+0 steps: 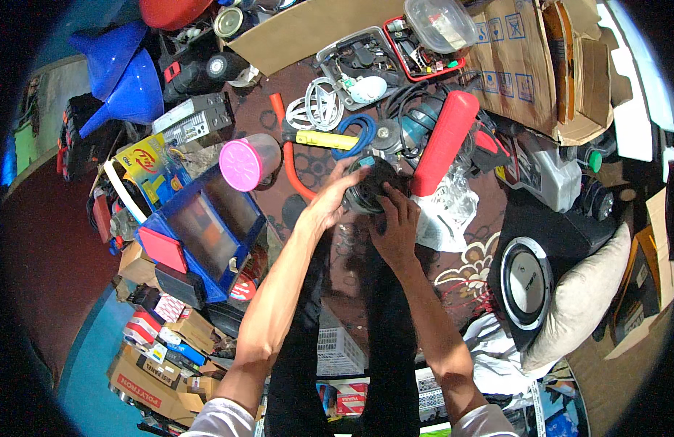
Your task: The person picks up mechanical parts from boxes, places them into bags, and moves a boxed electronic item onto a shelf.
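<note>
My left hand (334,195) is closed round the left side of a dark coil (370,188) that looks like black cable. The fingers of my right hand (397,227) are bent against its lower right side. Just beyond lie a blue coiled hose (367,131) and a yellow-handled tool (326,140). To the right, a long red case-like piece (446,142) leans beside a teal power tool (418,120). Below it is a crumpled clear plastic bag (447,207). An orange-red tube (290,160) curves past on the left, next to a pink-lidded jar (244,163).
A blue organiser case (199,226) stands at left, below two blue funnels (133,91). A parts tray (328,58) and a red bin (412,75) sit at the back. Right are a cardboard box (512,65), a grey bottle (552,175), a round speaker (526,282) and a pillow (581,302).
</note>
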Available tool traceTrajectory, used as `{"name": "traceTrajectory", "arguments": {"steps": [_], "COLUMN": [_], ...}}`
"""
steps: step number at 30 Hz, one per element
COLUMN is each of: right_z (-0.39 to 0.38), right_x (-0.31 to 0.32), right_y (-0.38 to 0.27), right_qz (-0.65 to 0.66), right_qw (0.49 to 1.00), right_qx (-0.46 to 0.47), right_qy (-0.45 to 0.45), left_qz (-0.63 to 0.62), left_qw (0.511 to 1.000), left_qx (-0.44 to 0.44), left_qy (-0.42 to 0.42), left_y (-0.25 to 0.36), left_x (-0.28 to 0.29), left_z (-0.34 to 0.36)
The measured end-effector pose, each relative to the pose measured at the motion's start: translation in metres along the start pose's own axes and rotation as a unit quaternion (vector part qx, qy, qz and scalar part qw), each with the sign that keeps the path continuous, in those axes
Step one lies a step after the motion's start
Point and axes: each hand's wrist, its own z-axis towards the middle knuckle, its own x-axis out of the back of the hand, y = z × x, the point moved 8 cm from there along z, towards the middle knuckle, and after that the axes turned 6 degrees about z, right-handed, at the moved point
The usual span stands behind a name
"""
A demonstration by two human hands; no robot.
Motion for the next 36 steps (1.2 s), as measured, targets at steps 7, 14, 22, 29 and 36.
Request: {"name": "traceTrajectory", "arguments": {"steps": [7,14,22,29,36], "right_z": [-0.026,-0.052,-0.06,-0.037,-0.018], "right_x": [-0.001,-0.04,-0.062,-0.014,0.085], "right_y": [0.07,0.058,0.093,0.086,0.081], "right_qz": [0.378,0.802,0.745,0.607,0.429], "right_qw": [0.883,0.434,0.481,0.651,0.807], "right_qx": [-0.255,-0.409,-0.448,-0.438,-0.358], "right_qy": [0.106,0.027,0.115,0.127,0.188], "left_qz": [-0.108,-0.024,0.337,0.204,0.178], "left_qw": [0.994,0.994,0.939,0.974,0.981], "left_qx": [-0.027,-0.102,-0.07,-0.024,-0.08], "left_qy": [-0.007,-0.039,-0.013,-0.099,0.0], "left_y": [-0.025,-0.027,-0.009,-0.005,0.026], "left_x": [-0.021,-0.031,-0.032,-0.035,-0.081], "left_z": [0.029,0.026,0.048,0.045,0.0]}}
